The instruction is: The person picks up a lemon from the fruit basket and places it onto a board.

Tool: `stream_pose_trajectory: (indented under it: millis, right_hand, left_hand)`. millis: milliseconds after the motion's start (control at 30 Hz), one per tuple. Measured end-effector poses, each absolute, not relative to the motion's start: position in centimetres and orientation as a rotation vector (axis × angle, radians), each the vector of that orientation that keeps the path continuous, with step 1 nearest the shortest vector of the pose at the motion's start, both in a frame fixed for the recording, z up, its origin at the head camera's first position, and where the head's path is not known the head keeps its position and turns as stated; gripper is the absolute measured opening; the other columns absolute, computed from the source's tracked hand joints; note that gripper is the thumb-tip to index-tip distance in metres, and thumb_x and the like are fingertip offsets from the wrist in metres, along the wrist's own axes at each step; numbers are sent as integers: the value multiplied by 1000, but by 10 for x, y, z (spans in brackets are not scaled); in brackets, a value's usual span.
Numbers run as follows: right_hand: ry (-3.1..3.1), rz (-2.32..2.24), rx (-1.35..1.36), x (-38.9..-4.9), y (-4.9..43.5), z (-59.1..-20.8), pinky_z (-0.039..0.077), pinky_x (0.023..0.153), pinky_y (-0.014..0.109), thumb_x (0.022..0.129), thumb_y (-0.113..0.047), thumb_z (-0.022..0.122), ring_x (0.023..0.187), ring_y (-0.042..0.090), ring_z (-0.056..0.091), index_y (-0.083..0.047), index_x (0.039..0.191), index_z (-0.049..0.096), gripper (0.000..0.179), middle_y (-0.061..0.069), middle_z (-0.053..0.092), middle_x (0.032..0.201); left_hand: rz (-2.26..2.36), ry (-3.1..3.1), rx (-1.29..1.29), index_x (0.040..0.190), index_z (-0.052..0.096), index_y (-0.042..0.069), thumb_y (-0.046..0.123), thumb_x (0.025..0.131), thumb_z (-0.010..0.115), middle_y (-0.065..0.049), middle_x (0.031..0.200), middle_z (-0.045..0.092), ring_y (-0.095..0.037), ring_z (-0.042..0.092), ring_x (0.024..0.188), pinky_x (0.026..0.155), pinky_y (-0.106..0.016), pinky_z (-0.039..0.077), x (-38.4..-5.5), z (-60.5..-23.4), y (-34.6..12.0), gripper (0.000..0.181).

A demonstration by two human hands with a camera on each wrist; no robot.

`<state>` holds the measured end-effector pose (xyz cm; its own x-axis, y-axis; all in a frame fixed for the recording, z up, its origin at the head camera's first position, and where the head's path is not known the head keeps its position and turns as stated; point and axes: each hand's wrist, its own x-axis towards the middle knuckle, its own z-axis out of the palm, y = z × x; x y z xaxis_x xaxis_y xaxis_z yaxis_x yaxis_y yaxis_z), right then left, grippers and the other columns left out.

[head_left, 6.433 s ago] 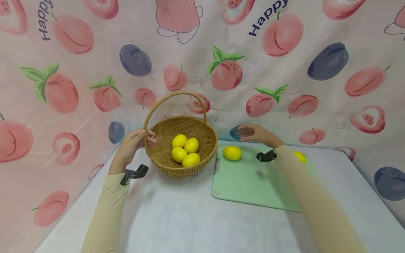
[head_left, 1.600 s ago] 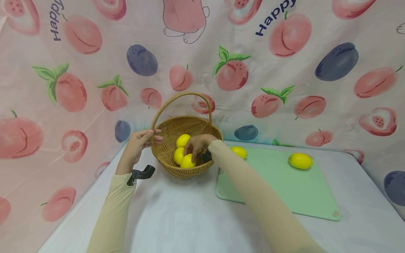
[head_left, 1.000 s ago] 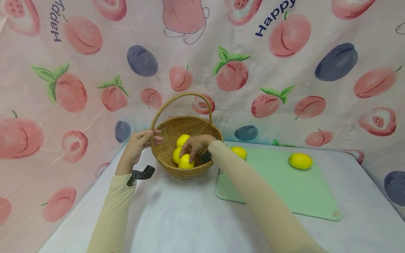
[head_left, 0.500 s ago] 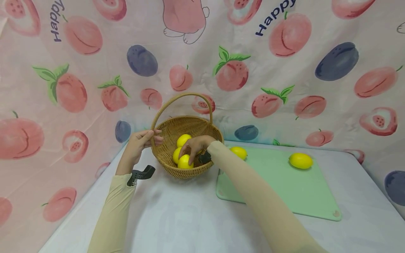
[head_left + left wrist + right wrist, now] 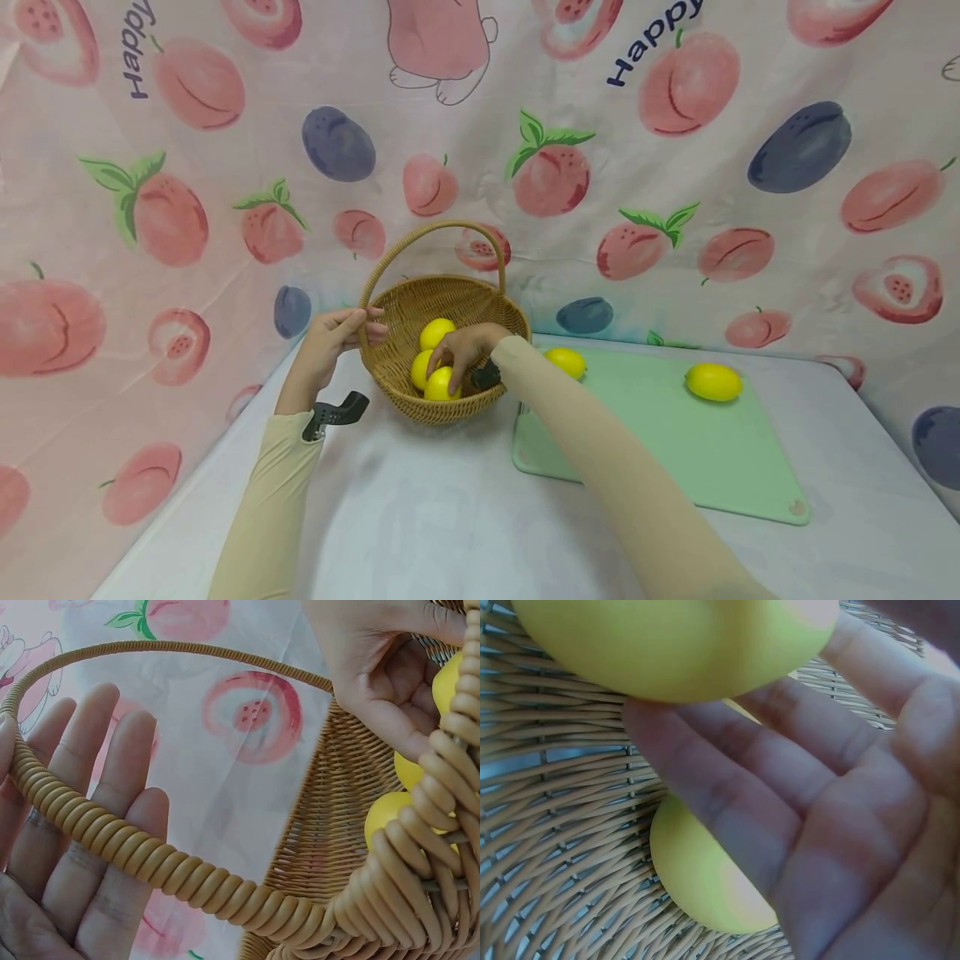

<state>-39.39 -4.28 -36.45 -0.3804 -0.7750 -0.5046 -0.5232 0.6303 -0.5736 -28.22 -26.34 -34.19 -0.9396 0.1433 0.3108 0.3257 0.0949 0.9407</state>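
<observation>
A brown wicker basket [image 5: 420, 410] with an arched handle [image 5: 431, 227] stands on the table, tilted toward me. Thumb in front and fingers behind, my left hand [image 5: 327, 343] holds the left side of that handle; the left wrist view shows these fingers nearly straight. Inside the basket my right hand [image 5: 467, 343] grips the front yellow lemon [image 5: 441, 385] from above. From the right wrist view, fingertips lie against the underside of this lemon [image 5: 682, 652]. Other lemons [image 5: 437, 332] rest beside and behind it, partly covered by the hand.
A light green cutting board [image 5: 637, 442] lies right of the basket. One lemon [image 5: 566, 363] is at its left end, partly behind the right sleeve, and another lemon [image 5: 713, 382] at its right. A fruit-printed cloth [image 5: 465, 125] hangs behind the white-covered table [image 5: 420, 517].
Since the earliest frame my right hand has moved left from above the board into the basket and onto the front lemon. That lemon has shifted slightly; my left hand stays at the handle.
</observation>
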Motion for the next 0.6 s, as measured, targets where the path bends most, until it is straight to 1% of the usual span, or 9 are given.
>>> stream_pose_trajectory:
  millis: [100, 233, 333, 433, 533, 600]
  right_hand:
    - [2081, -429, -1013, -395, -42, -365, 42, 105, 33, 78, -14, 77, 127, 22, 49, -16, 123, 61, 48, 6, 54, 135]
    - [2100, -459, -1032, -396, -41, -364, 39, 108, 36, 79, -17, 76, 129, 23, 47, -17, 123, 61, 47, 4, 54, 136]
    - [2108, -506, -1052, -397, -40, -363, 40, 106, 35, 79, -20, 76, 125, 22, 49, -17, 123, 61, 46, 3, 55, 134]
    - [2086, -603, -1040, -397, -39, -361, 44, 103, 31, 79, -17, 76, 122, 21, 52, -14, 124, 60, 47, 4, 57, 132]
    - [2089, -671, -1034, -397, -38, -359, 44, 102, 30, 79, -17, 76, 123, 21, 51, -13, 125, 60, 49, 6, 56, 132]
    - [2089, -711, -1022, -397, -37, -358, 43, 104, 33, 79, -17, 76, 125, 23, 49, -13, 126, 59, 49, 7, 55, 134]
  left_hand:
    - [-1974, -2211, -489, 98, 69, 20, 24, 99, 47, 11, 82, 73, -5, 70, 80, 80, -20, 54, -282, -342, -264, 23]
    - [-1973, -2213, -493, 98, 68, 21, 25, 99, 47, 11, 82, 73, -5, 70, 80, 80, -20, 55, -283, -343, -264, 22]
    - [-1969, -2219, -486, 97, 68, 23, 26, 99, 47, 12, 81, 73, -5, 70, 80, 80, -20, 55, -283, -343, -264, 21]
    - [-1967, -2219, -482, 96, 68, 25, 26, 99, 46, 12, 81, 73, -5, 70, 80, 80, -20, 55, -283, -343, -264, 22]
    - [-1971, -2216, -481, 95, 68, 26, 26, 100, 46, 12, 81, 72, -5, 70, 80, 80, -20, 55, -284, -343, -265, 23]
    - [-1975, -2210, -482, 95, 68, 26, 25, 100, 46, 11, 81, 72, -5, 70, 79, 80, -20, 55, -284, -343, -264, 23]
